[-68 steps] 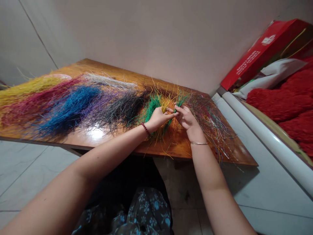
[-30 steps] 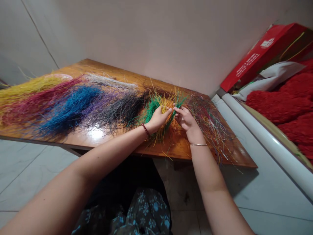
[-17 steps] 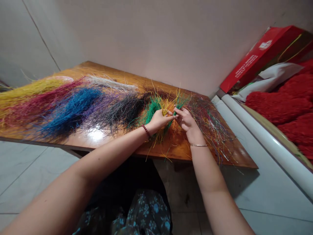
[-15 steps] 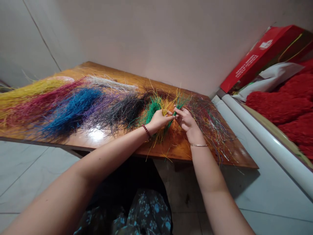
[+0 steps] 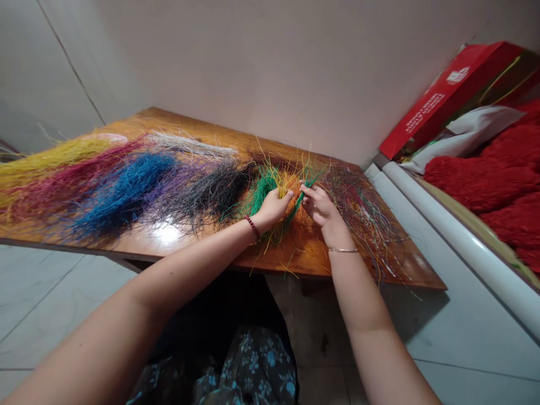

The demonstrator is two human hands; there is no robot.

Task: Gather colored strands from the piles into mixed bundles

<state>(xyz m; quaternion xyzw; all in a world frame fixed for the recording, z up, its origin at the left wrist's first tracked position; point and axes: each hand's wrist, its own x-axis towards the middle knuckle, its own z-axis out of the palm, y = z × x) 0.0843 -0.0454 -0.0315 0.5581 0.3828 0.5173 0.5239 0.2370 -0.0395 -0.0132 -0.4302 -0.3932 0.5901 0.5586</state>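
Blue strands (image 5: 126, 188) and black strands (image 5: 215, 191) lie left of hands.

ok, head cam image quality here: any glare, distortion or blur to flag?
Head view: bright glare patch on the table near its front edge; wide-angle bending stretches the forearms and tilts the table; fibres smear into soft colour masses at far left, sharper near the left hand and right hand; soft shadow on the floor under the table's right end.
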